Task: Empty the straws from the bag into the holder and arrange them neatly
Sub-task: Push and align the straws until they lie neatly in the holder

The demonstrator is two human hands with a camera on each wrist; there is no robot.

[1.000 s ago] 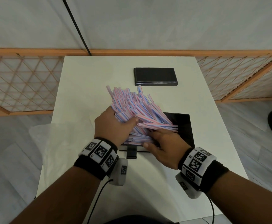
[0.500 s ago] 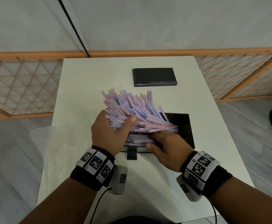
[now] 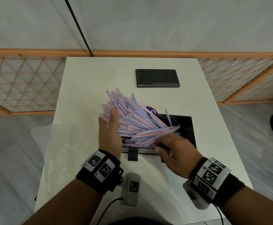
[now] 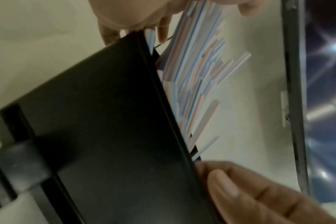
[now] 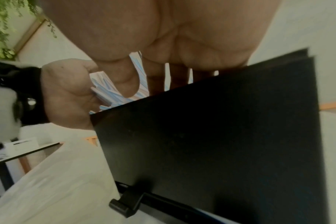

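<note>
Left hand (image 3: 110,132): fingers straight and together, palm flat against the left flank of the straws (image 3: 132,120); it presses and grips nothing. Right hand (image 3: 176,153): lower centre-right of the head view, fingers loosely extended under the near ends of the straws at the front edge of the holder (image 3: 186,127). Whether any straw is pinched cannot be told; the hand reads as relaxed rather than clenched.

The straws, striped pink, blue and white, stand in a leaning fan out of the black holder at frame centre. Their lower ends sit inside it; their upper ends splay toward the upper left, and several lie crossed toward the right. One straw stands apart, upright, near the holder's back right.

The bag (image 3: 64,143), clear plastic, lies slack on the white surface (image 3: 87,82) at centre left. No straws are visible in it.

Progress, as a judgement: emptying appears complete; arranging is under way and unfinished. The bundle remains to be squared and laid level inside the holder.

A flat black slab (image 3: 157,78), possibly the lid, lies well apart at upper centre.

Writing: a purple patch (image 3: 152,110) with a white mark shows behind the straws; it is not legible. The wristbands carry square coded markers, no readable text.
</note>
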